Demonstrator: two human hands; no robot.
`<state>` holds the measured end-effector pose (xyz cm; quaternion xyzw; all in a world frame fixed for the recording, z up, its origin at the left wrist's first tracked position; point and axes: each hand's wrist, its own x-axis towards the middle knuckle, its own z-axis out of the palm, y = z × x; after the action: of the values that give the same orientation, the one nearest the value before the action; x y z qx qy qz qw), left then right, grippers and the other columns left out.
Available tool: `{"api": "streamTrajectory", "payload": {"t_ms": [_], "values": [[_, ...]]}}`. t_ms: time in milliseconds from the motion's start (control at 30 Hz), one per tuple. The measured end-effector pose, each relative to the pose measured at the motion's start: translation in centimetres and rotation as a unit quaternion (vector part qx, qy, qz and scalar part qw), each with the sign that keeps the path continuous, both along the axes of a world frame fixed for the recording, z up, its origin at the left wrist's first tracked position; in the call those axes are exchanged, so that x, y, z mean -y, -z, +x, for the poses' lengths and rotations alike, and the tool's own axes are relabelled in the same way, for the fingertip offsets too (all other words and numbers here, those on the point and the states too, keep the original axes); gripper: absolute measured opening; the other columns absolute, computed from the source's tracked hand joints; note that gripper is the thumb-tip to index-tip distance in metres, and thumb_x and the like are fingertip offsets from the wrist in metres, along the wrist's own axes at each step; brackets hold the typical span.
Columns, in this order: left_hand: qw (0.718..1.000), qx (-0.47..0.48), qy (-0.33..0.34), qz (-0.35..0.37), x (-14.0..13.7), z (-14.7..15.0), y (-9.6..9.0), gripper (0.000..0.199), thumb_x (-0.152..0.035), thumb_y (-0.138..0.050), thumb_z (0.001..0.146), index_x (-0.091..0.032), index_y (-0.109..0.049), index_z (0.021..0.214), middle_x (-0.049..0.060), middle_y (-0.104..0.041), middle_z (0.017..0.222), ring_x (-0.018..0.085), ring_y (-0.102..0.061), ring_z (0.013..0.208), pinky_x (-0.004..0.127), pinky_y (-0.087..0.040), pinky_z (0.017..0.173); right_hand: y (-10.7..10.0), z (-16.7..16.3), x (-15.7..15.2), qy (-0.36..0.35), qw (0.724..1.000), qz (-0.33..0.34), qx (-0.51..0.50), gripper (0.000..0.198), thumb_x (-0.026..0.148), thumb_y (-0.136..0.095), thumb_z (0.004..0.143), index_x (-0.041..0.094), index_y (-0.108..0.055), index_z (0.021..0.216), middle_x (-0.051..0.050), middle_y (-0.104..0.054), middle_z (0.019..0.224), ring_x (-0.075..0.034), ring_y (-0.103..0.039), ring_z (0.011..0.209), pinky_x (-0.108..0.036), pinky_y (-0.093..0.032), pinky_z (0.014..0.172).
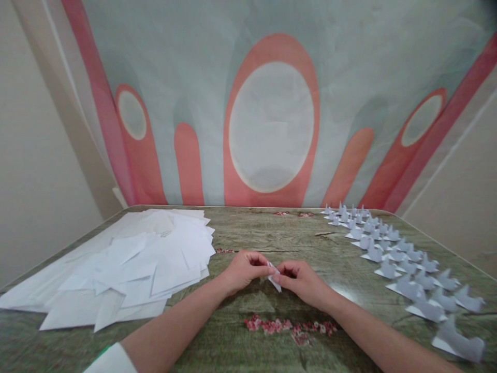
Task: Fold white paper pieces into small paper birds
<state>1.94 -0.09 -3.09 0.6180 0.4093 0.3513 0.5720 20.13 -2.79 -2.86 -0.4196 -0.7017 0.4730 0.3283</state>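
While both hands meet over the middle of the table (264, 235), a small piece of folded paper (276, 282) sits between them, in front of the person. Left hand (245, 270): gripping the piece from the left, thumb and fingertips pinched on its upper part. Right hand (305, 282): gripping the same piece from the right, thumb pressed on it, fingers curled. Exact fold shape: too small and partly covered, can't tell.

Left side of the table: big loose pile of white sheets (176, 264), overlapping, corners sticking out at odd angles. One sheet toward the far end has small writing, not legible.

Right side: paper birds (387, 269) in rough rows, running from the far edge toward the near right corner. Packed close; nearest one sits a bit apart from the rest.

Table top is wood-grain, with pink flowers (272, 325) on it just nearer than the hands, smaller clusters farther off. White sleeve (112, 361) on the left arm, touch of green. Behind the table: grey-green backdrop (349, 46) with coral shapes and pale ovals.
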Motion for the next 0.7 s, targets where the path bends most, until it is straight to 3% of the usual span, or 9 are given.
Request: {"api": "streamTrajectory", "payload": {"t_ms": [333, 567, 700], "values": [[1.000, 0.005, -0.024, 0.002, 0.84, 0.76, -0.58, 0.024, -0.032, -0.072, 0.061, -0.012, -0.059, 0.061, 0.001, -0.061, 0.060, 0.010, -0.051, 0.056, 0.021, -0.037, 0.056, 0.29, -0.48, 0.32, 0.029, 0.999, 0.035, 0.000, 0.034, 0.045, -0.053, 0.078, 0.015, -0.056, 0.060, 0.003, -0.047, 0.053, -0.009, -0.040, 0.052, -0.020, -0.030, 0.049], [0.998, 0.049, 0.024, -0.016, 0.60, 0.45, -0.63, 0.023, -0.029, -0.072, 0.062, -0.012, -0.062, 0.074, 0.002, -0.063, 0.071, 0.011, -0.054, 0.065, 0.022, -0.040, 0.063, 0.50, -0.20, 0.11, 0.014, 0.998, -0.030, -0.048, 0.034, 0.047, -0.058, 0.073, 0.015, -0.057, 0.062, 0.003, -0.049, 0.054, -0.009, -0.041, 0.050, -0.020, -0.030, 0.048], [0.998, 0.041, 0.038, -0.015, 0.46, 0.21, -0.84, 0.025, -0.031, -0.072, 0.062, -0.011, -0.065, 0.075, 0.004, -0.064, 0.073, 0.012, -0.054, 0.066, 0.022, -0.040, 0.065, 0.43, -0.06, 0.14, 0.008, 0.998, -0.035, -0.055, 0.033, 0.046, -0.060, 0.070, 0.015, -0.059, 0.061, 0.003, -0.052, 0.053, -0.009, -0.043, 0.051, -0.021, -0.032, 0.050]]}}
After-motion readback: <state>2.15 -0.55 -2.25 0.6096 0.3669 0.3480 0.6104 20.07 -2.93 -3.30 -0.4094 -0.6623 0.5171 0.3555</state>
